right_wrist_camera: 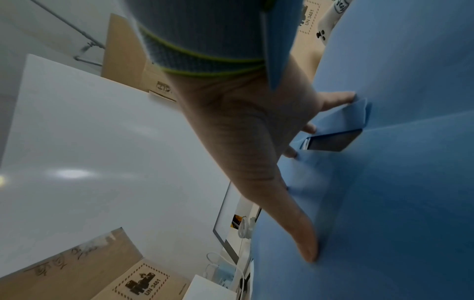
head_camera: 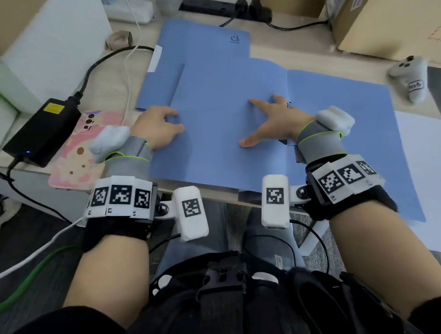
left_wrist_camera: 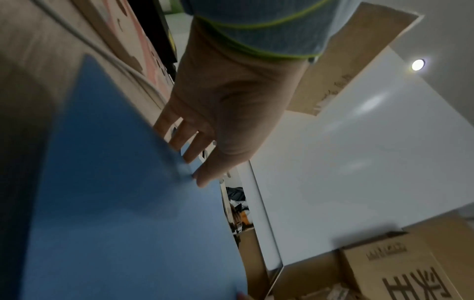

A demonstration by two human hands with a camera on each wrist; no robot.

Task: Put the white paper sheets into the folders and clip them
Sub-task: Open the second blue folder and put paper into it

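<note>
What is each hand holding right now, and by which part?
The left hand grips the blue folder cover by its left edge. The right hand grips nothing, resting spread on that cover.

My light wood desk [head_camera: 112, 94] is ringed by cardboard boxes [head_camera: 388, 10], with a black power strip [head_camera: 212, 5] along its far edge, dark floor [head_camera: 30, 243] below its near-left corner, and a ceiling light [left_wrist_camera: 418, 65] overhead.
</note>
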